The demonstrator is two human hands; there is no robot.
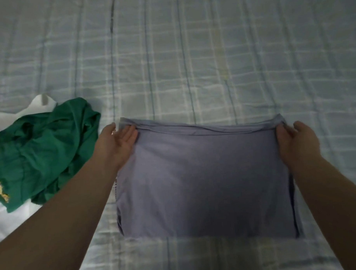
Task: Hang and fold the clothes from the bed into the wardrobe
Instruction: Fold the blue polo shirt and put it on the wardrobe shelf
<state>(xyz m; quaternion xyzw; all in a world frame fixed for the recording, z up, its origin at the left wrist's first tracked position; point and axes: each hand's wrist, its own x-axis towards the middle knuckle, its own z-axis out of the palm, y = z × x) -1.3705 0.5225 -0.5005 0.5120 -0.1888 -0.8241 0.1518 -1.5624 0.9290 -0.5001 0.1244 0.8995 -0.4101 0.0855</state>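
Head view: lilac-grey garment [205,178] lies flat on the checked bedcover [190,53], folded to a tidy rectangle, with layered edges showing along its far side. Left hand [117,145] is at the far left corner, fingers [130,134] fairly straight and laid on top, thumb behind, pinching the corner layers. Right hand [296,140] is at the far right corner, fingers [283,131] curled in and nipping the fabric. Thin, soft knit by the look of it: light and limp, so it would probably sag in the middle and shed its folds if lifted by the corners alone. Better to take all layers together at each corner, or slide flat palms under it. Crumpled green garment [42,151] sits just left, on top of a white garment [12,217]; both are unfolded. No wardrobe in view.
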